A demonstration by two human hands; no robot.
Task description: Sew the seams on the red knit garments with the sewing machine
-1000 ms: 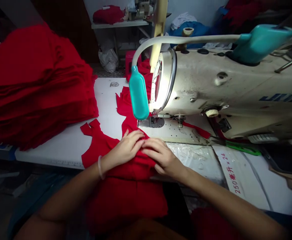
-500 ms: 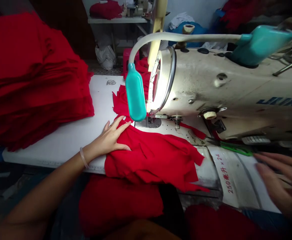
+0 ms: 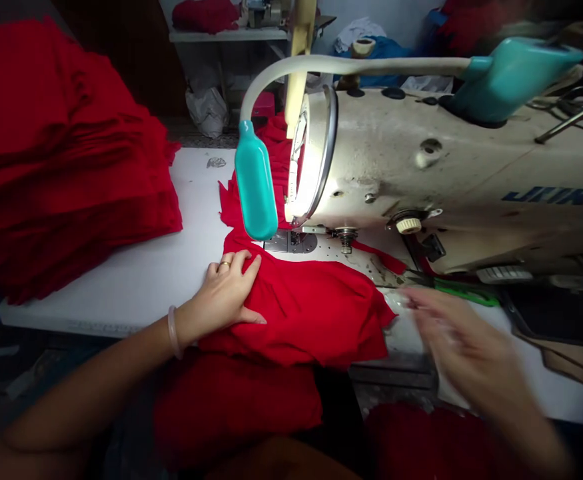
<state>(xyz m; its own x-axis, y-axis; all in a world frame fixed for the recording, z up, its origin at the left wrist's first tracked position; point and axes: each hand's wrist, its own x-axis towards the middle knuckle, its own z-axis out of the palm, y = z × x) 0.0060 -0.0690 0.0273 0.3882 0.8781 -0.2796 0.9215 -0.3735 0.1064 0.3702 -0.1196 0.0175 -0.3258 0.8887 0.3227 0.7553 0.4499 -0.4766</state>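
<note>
My left hand (image 3: 227, 291) lies flat on a red knit garment piece (image 3: 296, 313), fingers spread, a ring and a pale bangle showing. The cloth runs back under the teal machine lamp (image 3: 256, 180) to the needle plate (image 3: 291, 243) of a Juki industrial sewing machine (image 3: 421, 167). My right hand (image 3: 464, 341) is blurred by motion above the table, just right of the cloth. It seems to hold nothing. Green-handled scissors (image 3: 466, 292) lie beyond it, partly hidden under the machine's edge.
A tall stack of red cut fabric (image 3: 56, 167) sits on the white table (image 3: 136, 293) at left. More red cloth (image 3: 236, 407) lies below the table edge. Behind the machine stand a shelf (image 3: 226, 36) and bags.
My right hand has swept left from the far right toward the cloth. Since one second ago, the cloth has spread flatter and my left hand has shifted to its left side.
</note>
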